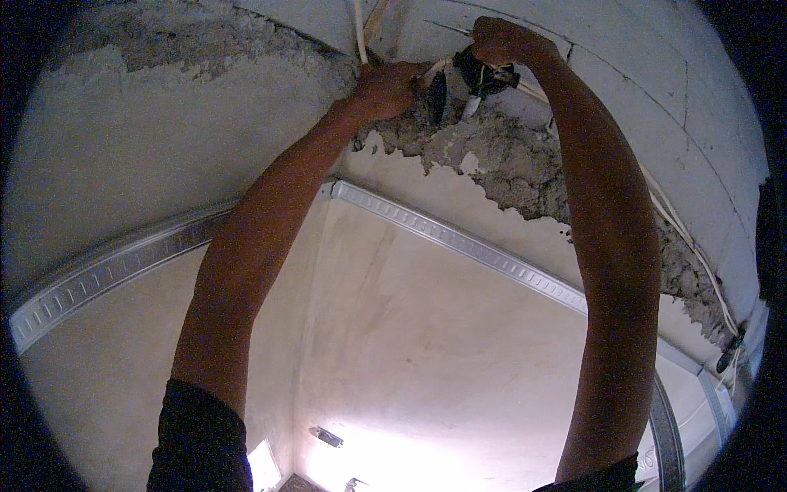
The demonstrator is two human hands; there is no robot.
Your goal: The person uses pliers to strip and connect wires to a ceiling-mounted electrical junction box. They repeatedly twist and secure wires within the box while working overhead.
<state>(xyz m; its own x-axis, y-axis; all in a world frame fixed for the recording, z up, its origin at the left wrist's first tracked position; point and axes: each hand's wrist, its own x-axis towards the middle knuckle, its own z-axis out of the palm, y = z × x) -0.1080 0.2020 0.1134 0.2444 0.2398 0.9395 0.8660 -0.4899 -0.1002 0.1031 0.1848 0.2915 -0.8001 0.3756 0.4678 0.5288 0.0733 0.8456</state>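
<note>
Both my arms reach up to a rough patch of broken plaster point(508, 160) high on the wall near the ceiling. My left hand point(384, 88) is closed around white wires and a dark slim tool or cable end point(438, 97). My right hand point(500, 41) grips a black bundle of wires and tape point(485, 78) that hangs just under it. What exactly sits inside each fist is partly hidden by the fingers.
A perforated metal profile point(459, 239) runs along the walls below the hands, meeting at the corner. White cable point(697, 254) trails down the right wall to a dark fitting point(728, 354). Another white cable point(359, 33) goes up above the left hand.
</note>
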